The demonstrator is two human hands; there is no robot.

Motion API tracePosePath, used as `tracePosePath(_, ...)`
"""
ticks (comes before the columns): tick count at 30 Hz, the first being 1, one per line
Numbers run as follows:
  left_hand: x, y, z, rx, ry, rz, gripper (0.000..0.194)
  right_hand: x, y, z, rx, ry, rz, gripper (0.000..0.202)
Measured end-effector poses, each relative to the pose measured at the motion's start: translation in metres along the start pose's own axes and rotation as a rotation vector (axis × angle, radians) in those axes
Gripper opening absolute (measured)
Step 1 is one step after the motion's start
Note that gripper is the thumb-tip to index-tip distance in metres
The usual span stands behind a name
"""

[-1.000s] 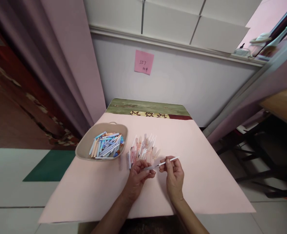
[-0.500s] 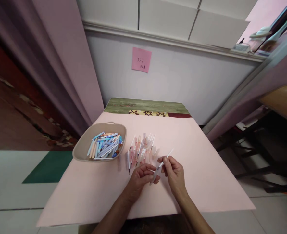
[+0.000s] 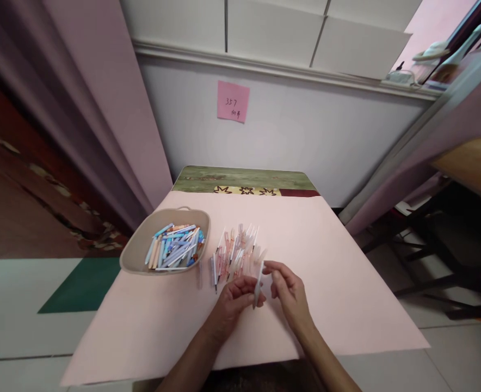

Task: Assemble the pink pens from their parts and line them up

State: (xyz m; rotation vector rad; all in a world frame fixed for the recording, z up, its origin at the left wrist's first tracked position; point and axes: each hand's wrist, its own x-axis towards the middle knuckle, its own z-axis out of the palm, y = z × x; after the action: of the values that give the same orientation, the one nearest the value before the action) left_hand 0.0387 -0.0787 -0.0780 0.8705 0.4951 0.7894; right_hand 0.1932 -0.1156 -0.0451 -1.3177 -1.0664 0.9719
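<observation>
Holding pen (image 3: 258, 288) below "357" note (image 3: 233, 102)

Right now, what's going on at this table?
A person's left hand holds a slim pen piece over the pink tabletop; the right hand is at its white upper end, contact unclear. Beyond the hands lies a loose pile of pinkish and clear pen pieces. Left of the pile, a beige bin holds blue, tan and white ones.

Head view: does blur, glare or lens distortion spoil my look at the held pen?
Head view, centre: soft light, no harsh glare on the pink table cover; the pen in the left hand looks slightly smeared, fine detail lost. Head view, edges: wide-angle stretch; the dark furniture at right is dim and soft.
</observation>
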Motion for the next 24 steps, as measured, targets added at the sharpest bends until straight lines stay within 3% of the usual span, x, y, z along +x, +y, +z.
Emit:
tracePosePath(5, -0.004, -0.001, 0.004, -0.112, -0.045, -0.086, 0.023, 0.006, 0.010, -0.009, 0.084, 0.232, 0.067, 0.039)
tracePosePath(9, -0.009, -0.002, 0.005, -0.190, -0.184, -0.174, 0.026, 0.013, 0.028, -0.010, -0.027, 0.223, 0.096, 0.035)
tracePosePath(13, -0.014, -0.004, -0.001, -0.250, -0.332, -0.249, 0.035, 0.025, 0.030, 0.003, -0.290, -0.009, -0.052, 0.026)
tracePosePath(18, -0.015, -0.006, -0.008, -0.242, -0.520, -0.321, 0.036, 0.044, 0.013, 0.048, -0.628, -0.401, -0.327, 0.014)
tracePosePath(24, -0.015, -0.009, -0.013, -0.093, -0.659, -0.360, 0.036, 0.060, 0.000, 0.105, -1.079, -0.492, -0.230, 0.033)
